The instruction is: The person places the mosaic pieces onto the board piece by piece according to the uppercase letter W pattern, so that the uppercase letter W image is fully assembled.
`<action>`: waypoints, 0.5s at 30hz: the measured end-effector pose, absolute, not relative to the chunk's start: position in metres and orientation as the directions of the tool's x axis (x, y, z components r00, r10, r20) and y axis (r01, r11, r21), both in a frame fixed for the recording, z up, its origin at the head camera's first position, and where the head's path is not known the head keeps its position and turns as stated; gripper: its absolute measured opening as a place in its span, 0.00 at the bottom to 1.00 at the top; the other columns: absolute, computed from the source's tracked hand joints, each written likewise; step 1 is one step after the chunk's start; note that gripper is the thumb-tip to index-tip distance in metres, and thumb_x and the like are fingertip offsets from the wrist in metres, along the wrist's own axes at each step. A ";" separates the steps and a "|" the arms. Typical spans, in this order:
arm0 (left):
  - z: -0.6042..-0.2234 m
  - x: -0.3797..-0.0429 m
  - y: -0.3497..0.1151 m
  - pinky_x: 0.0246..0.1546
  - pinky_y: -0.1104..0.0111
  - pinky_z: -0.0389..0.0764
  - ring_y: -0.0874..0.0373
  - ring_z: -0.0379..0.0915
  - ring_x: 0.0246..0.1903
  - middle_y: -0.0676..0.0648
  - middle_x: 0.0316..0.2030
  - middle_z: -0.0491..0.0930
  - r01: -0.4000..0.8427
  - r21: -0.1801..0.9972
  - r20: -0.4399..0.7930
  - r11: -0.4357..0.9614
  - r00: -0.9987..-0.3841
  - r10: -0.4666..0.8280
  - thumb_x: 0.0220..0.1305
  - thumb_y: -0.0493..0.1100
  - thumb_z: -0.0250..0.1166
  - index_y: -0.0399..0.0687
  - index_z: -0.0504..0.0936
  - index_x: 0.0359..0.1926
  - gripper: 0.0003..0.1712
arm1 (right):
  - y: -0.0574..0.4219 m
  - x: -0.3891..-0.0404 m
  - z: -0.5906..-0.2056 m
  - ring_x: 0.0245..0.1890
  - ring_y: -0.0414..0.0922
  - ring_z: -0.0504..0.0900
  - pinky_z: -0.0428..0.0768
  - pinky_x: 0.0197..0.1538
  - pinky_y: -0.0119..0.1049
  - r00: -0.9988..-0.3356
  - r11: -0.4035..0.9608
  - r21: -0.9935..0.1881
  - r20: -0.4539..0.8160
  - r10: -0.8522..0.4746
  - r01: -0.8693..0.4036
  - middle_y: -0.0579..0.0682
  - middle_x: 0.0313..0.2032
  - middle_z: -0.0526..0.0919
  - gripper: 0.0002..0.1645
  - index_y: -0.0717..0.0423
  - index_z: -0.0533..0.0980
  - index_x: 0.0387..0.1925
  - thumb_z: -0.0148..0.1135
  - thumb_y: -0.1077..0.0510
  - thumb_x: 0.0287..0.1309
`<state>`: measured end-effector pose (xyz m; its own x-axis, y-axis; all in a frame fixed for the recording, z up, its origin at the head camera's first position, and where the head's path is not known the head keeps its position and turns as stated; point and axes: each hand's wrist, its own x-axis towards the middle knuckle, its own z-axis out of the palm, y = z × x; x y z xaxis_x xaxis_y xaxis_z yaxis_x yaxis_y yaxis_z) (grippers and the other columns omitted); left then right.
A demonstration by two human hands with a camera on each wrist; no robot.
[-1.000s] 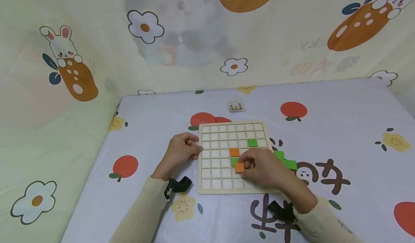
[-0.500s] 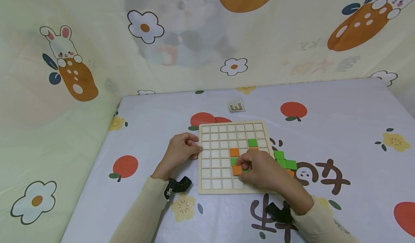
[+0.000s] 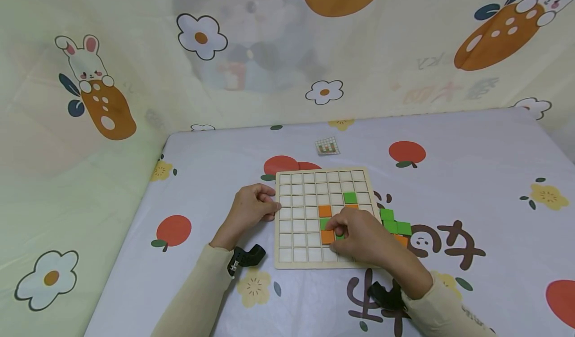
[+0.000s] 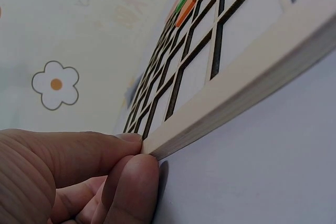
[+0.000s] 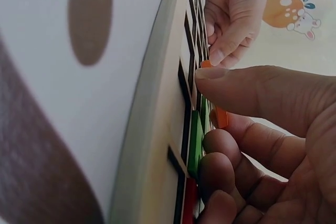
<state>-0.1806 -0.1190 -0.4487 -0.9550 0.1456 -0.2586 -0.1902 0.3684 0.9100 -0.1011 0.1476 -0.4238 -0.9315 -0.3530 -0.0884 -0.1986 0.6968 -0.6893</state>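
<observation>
A pale wooden grid board lies on the table with several green and orange tiles in its cells. My left hand pinches the board's left edge; in the left wrist view the fingers meet at the wooden rim. Over the board's lower right part, my right hand holds an orange square tile at its right side, just below a green tile. Another orange tile sits above that one. The right hand covers part of the grid. A red piece shows in the right wrist view.
Loose green tiles and an orange tile lie off the board's right edge. A small printed pattern card lies behind the board. A patterned cloth covers the table, with fabric walls at the back and left.
The right hand has shifted slightly left and down with the orange tile, which now lies flatter and lines up below the green tile. The left hand stays in place.
</observation>
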 end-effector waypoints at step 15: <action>-0.450 -0.180 -0.119 0.28 0.68 0.89 0.60 0.81 0.22 0.45 0.28 0.82 -0.179 0.912 -0.247 0.368 -0.958 0.147 0.58 0.28 0.75 0.34 0.83 0.48 0.17 | 0.147 -0.100 -0.424 0.31 0.41 0.71 0.72 0.32 0.33 -0.933 0.706 -0.679 -0.089 -0.348 -0.199 0.44 0.28 0.74 0.14 0.51 0.85 0.35 0.78 0.67 0.46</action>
<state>-0.1802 -0.1195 -0.4495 -0.9578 0.1471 -0.2471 -0.1789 0.3682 0.9124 -0.1000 0.1465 -0.4241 -0.9331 -0.3485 -0.0891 -0.1990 0.7063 -0.6794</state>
